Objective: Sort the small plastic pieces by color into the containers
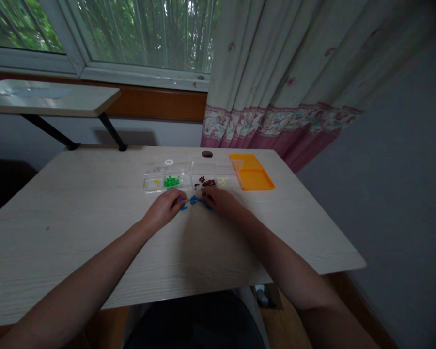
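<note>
Small blue pieces (194,199) lie in a loose group on the table between my two hands. My left hand (166,206) is at the left of the group, thumb and fingers curled together, with blue showing at the fingertips. On the right, my right hand (221,200) has its fingers closed and bent down over more blue pieces. What either hand pinches is too small to make out. Just behind the hands is a clear plastic compartment box (185,185). Its front compartments hold green pieces (172,182), dark brown pieces (208,182), pale cream pieces (222,181) and a few yellow pieces (156,183).
An orange tray (256,179) lies to the right of the box, partly under its clear edge. Behind stands a round hole (207,154) in the tabletop (94,213). A raised shelf (51,99) is at the back left; a curtain (269,97) hangs behind.
</note>
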Demonstrator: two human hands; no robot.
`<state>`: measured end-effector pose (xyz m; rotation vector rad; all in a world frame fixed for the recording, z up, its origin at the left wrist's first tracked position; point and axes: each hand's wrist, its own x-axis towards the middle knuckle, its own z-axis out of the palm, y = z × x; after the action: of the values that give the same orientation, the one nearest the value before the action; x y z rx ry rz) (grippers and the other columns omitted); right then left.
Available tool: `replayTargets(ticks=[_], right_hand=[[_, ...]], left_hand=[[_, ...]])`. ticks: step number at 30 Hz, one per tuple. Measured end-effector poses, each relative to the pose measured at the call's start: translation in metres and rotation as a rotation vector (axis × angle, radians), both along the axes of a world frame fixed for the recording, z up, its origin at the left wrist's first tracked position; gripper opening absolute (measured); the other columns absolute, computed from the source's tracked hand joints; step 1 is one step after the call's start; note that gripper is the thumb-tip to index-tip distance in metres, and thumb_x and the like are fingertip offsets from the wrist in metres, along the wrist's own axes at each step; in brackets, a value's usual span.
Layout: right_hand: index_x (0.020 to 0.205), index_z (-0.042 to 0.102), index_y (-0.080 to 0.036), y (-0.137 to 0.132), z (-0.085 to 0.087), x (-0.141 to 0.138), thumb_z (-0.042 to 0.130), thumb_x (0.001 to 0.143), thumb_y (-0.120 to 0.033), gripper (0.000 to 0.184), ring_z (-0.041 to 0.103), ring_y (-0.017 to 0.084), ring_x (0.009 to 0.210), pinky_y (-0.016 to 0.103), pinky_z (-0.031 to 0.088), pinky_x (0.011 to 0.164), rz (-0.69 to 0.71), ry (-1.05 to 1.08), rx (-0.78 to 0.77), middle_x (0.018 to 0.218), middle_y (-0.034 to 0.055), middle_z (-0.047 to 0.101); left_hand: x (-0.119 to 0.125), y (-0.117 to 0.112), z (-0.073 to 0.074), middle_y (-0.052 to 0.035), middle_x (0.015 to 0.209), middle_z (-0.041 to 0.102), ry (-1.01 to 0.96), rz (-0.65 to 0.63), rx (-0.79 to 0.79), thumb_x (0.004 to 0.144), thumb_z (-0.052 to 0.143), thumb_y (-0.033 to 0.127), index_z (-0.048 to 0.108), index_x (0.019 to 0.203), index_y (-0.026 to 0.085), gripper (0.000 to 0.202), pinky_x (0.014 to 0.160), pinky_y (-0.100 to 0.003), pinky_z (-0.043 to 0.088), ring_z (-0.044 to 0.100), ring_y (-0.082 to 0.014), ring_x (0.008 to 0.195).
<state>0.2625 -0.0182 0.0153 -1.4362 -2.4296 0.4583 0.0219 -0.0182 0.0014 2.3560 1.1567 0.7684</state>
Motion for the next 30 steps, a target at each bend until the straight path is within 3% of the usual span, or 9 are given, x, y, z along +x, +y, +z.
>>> replayTargets(ticks=[4, 10, 14, 18, 21, 26, 30], right_hand=[[0.095, 0.060, -0.018, 0.004, -0.002, 0.008, 0.051, 0.092, -0.020, 0.010, 0.058, 0.016, 0.078, 0.026, 0.043, 0.073, 0.004, 0.183, -0.026, 0.089, 0.0047, 0.065], [0.089, 0.059, -0.020, 0.009, -0.006, 0.018, 0.052, 0.092, -0.034, 0.016, 0.057, 0.013, 0.065, 0.026, 0.044, 0.064, -0.063, 0.413, -0.100, 0.078, 0.0010, 0.064], [0.088, 0.059, -0.022, 0.011, -0.008, 0.023, 0.056, 0.089, -0.042, 0.020, 0.057, 0.011, 0.052, 0.025, 0.044, 0.054, -0.127, 0.524, -0.245, 0.074, -0.0011, 0.067], [0.082, 0.059, -0.022, 0.013, -0.005, 0.023, 0.068, 0.079, -0.043, 0.024, 0.057, 0.011, 0.051, 0.025, 0.046, 0.051, -0.168, 0.675, -0.302, 0.070, -0.0024, 0.066], [0.089, 0.066, -0.021, 0.014, 0.003, 0.025, 0.074, 0.072, -0.044, 0.030, 0.058, 0.011, 0.054, 0.026, 0.050, 0.053, -0.185, 0.802, -0.347, 0.069, -0.0030, 0.065], [0.088, 0.073, -0.019, 0.018, 0.018, 0.040, 0.077, 0.069, -0.046, 0.033, 0.060, 0.011, 0.057, 0.026, 0.050, 0.056, -0.265, 0.896, -0.315, 0.066, -0.0006, 0.067], [0.085, 0.069, -0.020, 0.024, 0.025, 0.066, 0.077, 0.069, -0.049, 0.034, 0.066, 0.014, 0.064, 0.024, 0.049, 0.054, -0.412, 0.952, -0.185, 0.083, 0.0044, 0.074]], left_hand=[[-0.002, 0.001, 0.000, -0.0048, 0.088, 0.063, -0.036, -0.005, -0.015, 0.095, 0.052, 0.028, 0.064, 0.098, 0.018, 0.016, 0.078, -0.030, 0.046, 0.059, -0.0184, 0.083], [-0.004, 0.000, 0.001, -0.0021, 0.083, 0.061, -0.140, 0.035, -0.063, 0.093, 0.056, 0.032, 0.064, 0.107, 0.018, 0.022, 0.070, -0.026, 0.045, 0.056, -0.0152, 0.074], [-0.003, 0.003, -0.009, -0.0008, 0.081, 0.062, -0.346, 0.051, -0.252, 0.087, 0.064, 0.039, 0.066, 0.112, 0.018, 0.033, 0.068, -0.025, 0.047, 0.058, -0.0134, 0.071], [0.000, 0.007, -0.012, -0.0027, 0.081, 0.067, -0.587, 0.070, -0.552, 0.075, 0.076, 0.045, 0.069, 0.098, 0.015, 0.039, 0.069, -0.026, 0.052, 0.063, -0.0135, 0.070], [0.001, 0.008, -0.008, -0.0044, 0.082, 0.070, -0.737, 0.100, -0.730, 0.067, 0.083, 0.046, 0.069, 0.090, 0.013, 0.043, 0.070, -0.027, 0.054, 0.065, -0.0132, 0.068], [-0.001, 0.008, -0.003, -0.0064, 0.084, 0.073, -0.909, 0.152, -0.912, 0.058, 0.090, 0.041, 0.070, 0.084, 0.011, 0.044, 0.069, -0.027, 0.056, 0.064, -0.0118, 0.066], [-0.002, 0.008, -0.003, -0.0066, 0.084, 0.073, -0.936, 0.163, -0.965, 0.062, 0.089, 0.036, 0.072, 0.086, 0.010, 0.039, 0.070, -0.025, 0.056, 0.064, -0.0098, 0.065]])
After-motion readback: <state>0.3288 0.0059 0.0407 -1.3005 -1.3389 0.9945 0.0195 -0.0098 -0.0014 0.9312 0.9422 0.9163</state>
